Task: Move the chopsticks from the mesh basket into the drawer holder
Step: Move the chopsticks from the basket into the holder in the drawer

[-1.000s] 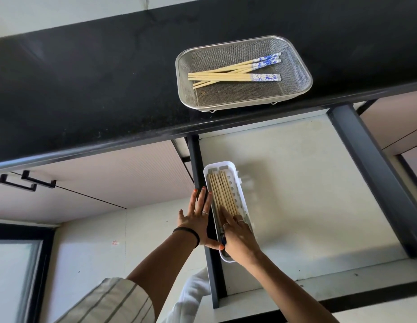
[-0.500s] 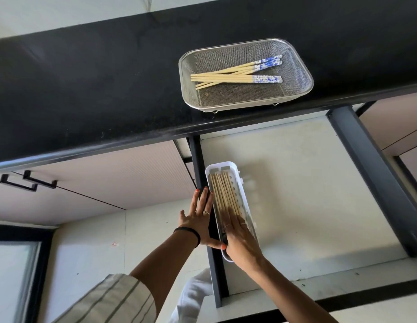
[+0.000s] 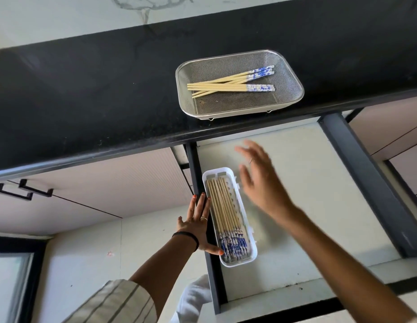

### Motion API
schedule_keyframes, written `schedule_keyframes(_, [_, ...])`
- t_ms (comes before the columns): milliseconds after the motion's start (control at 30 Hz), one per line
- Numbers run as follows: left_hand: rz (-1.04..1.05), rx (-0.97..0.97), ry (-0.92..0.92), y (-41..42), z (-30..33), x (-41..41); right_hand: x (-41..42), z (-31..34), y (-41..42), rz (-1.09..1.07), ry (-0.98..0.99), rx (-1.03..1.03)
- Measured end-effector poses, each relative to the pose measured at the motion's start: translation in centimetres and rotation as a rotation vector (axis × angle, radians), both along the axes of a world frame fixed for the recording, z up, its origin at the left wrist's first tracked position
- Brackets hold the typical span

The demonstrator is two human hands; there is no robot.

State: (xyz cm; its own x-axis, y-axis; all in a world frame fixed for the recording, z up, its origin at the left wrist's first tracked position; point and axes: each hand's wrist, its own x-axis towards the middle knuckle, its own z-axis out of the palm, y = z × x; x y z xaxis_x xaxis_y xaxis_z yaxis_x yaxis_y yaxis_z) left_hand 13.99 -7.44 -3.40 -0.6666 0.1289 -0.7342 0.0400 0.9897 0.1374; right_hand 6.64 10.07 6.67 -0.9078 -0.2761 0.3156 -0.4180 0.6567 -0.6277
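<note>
Reaching the empty, open right hand [image 3: 261, 183] beyond the white plastic holder [image 3: 244, 259] is needing a low grip on the blue-patterned bamboo chopsticks [image 3: 230, 86].

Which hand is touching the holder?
The left hand, flat against the holder's left side. The right hand hovers open above the drawer, empty.

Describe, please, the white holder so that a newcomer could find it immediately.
Start at the black countertop and look below its front edge into the open drawer. Against the drawer's left wall lies the white holder, long, narrow and round-cornered, packed with chopsticks, unlike the metal mesh basket on the countertop.
</note>
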Motion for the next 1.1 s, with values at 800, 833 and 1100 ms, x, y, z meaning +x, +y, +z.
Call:
schedule_keyframes(800, [0.004,-0.010,-0.032,0.4,-0.2,-0.3,-23.4,4.8,-2.2,0.010,-0.171,0.711])
schedule_keyframes(833, [0.004,-0.010,-0.030,0.5,-0.2,-0.2,-23.3,4.7,-2.3,0.014,-0.145,0.730])
schedule_keyframes(1100, [0.004,-0.015,-0.034,0.5,0.1,-0.3,-22.9,4.5,-2.9,0.053,-0.148,0.833])
